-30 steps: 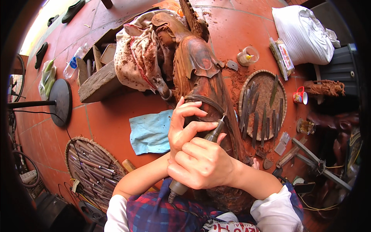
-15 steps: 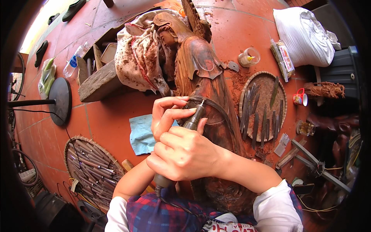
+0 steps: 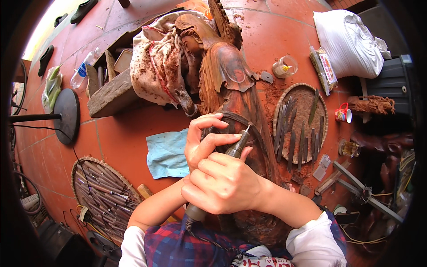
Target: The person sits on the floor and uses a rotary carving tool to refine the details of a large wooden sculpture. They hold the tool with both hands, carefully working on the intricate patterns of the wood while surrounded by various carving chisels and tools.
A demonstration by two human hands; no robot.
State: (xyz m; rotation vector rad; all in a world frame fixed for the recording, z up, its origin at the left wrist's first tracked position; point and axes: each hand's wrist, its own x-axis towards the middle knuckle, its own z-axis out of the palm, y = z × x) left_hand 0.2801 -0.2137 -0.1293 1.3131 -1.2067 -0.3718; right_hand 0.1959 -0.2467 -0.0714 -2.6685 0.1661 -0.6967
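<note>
A brown carved wooden statue [image 3: 238, 100] of a robed figure lies before me, head toward the far side. My right hand [image 3: 224, 184] is wrapped round the body of a dark rotary carving tool [image 3: 236, 145], its cord running down to my lap. Farther forward, my left hand [image 3: 203, 138] pinches the tool's front end between fingers and thumb. Its upper fingertips rest by the statue's carved sash. The thin metal bit points up and right, at or close to the band's edge; exact contact is hard to tell.
Left of me sits a round basket of carving tools [image 3: 104, 191]; a light blue cloth [image 3: 168, 153] lies nearer the statue. On the right are a woven tray of flat files [image 3: 300, 95], a plastic tub [image 3: 284, 66] and a white sack [image 3: 349, 42]. A stained cloth [image 3: 153, 62] supports the head.
Both hands and the rotary tool have shifted right along the sash, so the bit now points at a spot farther right. The view has moved slightly.
</note>
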